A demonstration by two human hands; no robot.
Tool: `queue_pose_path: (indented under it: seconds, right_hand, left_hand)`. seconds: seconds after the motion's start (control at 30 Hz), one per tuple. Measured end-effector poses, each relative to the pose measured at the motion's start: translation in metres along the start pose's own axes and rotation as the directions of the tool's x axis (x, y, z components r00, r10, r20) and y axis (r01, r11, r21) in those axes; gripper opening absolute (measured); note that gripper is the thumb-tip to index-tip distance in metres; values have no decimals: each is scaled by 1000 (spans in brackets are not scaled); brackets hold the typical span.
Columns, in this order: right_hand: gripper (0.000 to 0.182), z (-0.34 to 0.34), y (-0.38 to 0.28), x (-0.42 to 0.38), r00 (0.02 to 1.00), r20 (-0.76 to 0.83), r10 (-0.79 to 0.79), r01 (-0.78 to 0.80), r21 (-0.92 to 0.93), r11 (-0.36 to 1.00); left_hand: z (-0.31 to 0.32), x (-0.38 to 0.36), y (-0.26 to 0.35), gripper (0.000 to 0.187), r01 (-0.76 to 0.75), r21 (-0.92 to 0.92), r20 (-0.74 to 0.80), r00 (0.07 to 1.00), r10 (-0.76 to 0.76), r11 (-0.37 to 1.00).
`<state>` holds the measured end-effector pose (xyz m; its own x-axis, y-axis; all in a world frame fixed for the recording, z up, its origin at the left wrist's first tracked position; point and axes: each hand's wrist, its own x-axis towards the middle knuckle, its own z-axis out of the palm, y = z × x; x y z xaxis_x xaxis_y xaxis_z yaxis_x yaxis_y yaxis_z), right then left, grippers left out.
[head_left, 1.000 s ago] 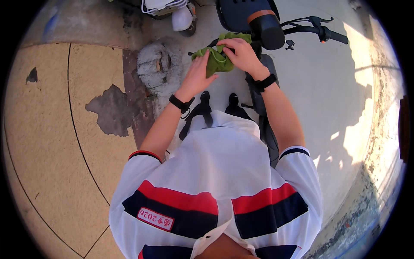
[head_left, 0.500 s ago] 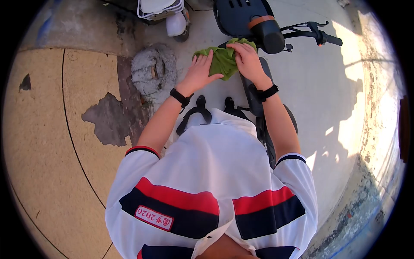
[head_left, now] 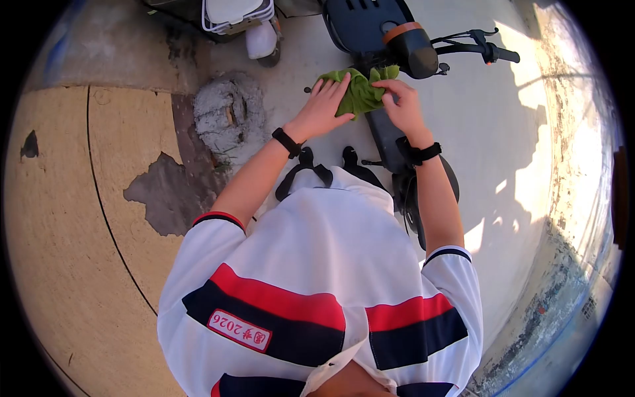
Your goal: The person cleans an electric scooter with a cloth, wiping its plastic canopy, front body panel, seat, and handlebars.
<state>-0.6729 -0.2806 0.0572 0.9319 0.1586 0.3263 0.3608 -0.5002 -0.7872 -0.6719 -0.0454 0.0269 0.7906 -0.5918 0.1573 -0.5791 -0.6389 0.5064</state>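
Observation:
A crumpled green cloth (head_left: 359, 96) lies between my two hands over the handlebar area of a dark electric scooter (head_left: 360, 30). My left hand (head_left: 322, 109) rests on the cloth's left part, fingers over it and thumb below, holding it. At the right edge, my right hand (head_left: 402, 109) pinches the cloth with curled fingers. Just past my left fingers a small dark tip (head_left: 307, 89) pokes out. The bar under the cloth is hidden. To the right extends the scooter's other handlebar grip (head_left: 508, 55) with its brake lever.
The scooter's black body (head_left: 387, 139) runs down beside my right leg. My dark shoes (head_left: 350, 156) stand on the pale concrete. A rough grey lump (head_left: 221, 126) sits to the left, near a tan panelled surface (head_left: 59, 172). Another vehicle with a white seat (head_left: 235, 10) is at the top.
Both hands have shifted a little to the right with the cloth. My right fingers, earlier laid over the cloth, are now curled at its edge. The view has turned slightly.

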Motion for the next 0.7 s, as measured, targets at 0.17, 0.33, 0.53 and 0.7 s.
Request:
queue_pose_path:
  seconds: [0.17, 0.33, 0.53, 0.7]
  right_hand:
    - [30, 2, -7, -18, 991, -107, 75, -78, -25, 997]
    - [24, 10, -2, -28, 936, -236, 260, -247, 85, 965]
    - [18, 11, -14, -18, 833, -481, 274, -214, 177, 961]
    - [19, 16, -17, -9, 909, -407, 90, -72, 61, 996]
  left_hand:
    - [-13, 25, -4, 104, -51, -72, 100, 993, 58, 996]
    - [-7, 32, -11, 106, -85, -99, 83, 992, 94, 991]
    - [-7, 19, -6, 87, -159, -89, 74, 983, 166, 983]
    - [-19, -5, 5, 69, -199, -218, 60, 974, 217, 955]
